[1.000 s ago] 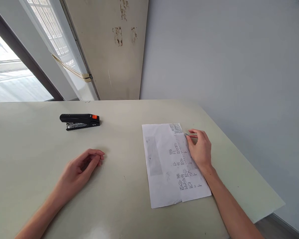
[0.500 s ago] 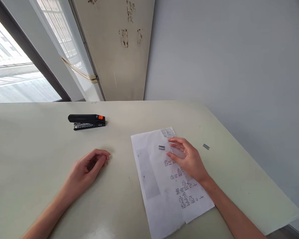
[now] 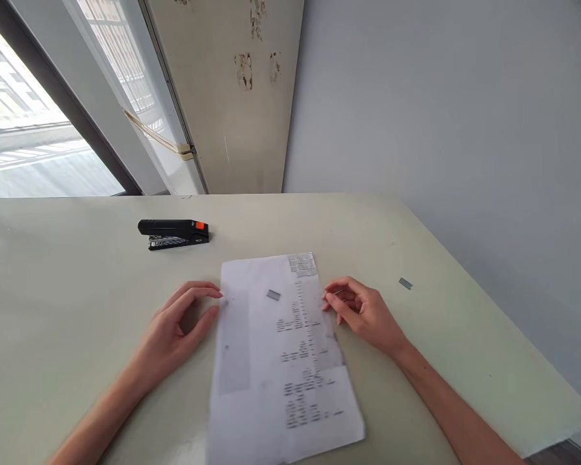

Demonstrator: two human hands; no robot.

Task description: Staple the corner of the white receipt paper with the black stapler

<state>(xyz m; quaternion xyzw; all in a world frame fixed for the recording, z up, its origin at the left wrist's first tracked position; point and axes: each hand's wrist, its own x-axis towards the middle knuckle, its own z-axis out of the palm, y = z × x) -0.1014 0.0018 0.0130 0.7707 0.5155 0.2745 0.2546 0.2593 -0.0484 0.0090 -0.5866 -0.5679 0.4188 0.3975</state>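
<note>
Office-like room, pale tabletop [image 3: 77,271], black stapler [image 3: 178,228], printed paper [image 3: 259,349], bright window [image 3: 17,97]

We look from a single camera worn on the person's head, facing forward and down over a pale tabletop [image 3: 77,278]. It sits near enough that we see the left hand [image 3: 181,323] and right hand [image 3: 361,310] whole, from above and behind, below mid-height. Past the tabletop's far edge, our view takes in a grey wall [image 3: 440,110] at right and a window [image 3: 22,123] at upper left.
</note>
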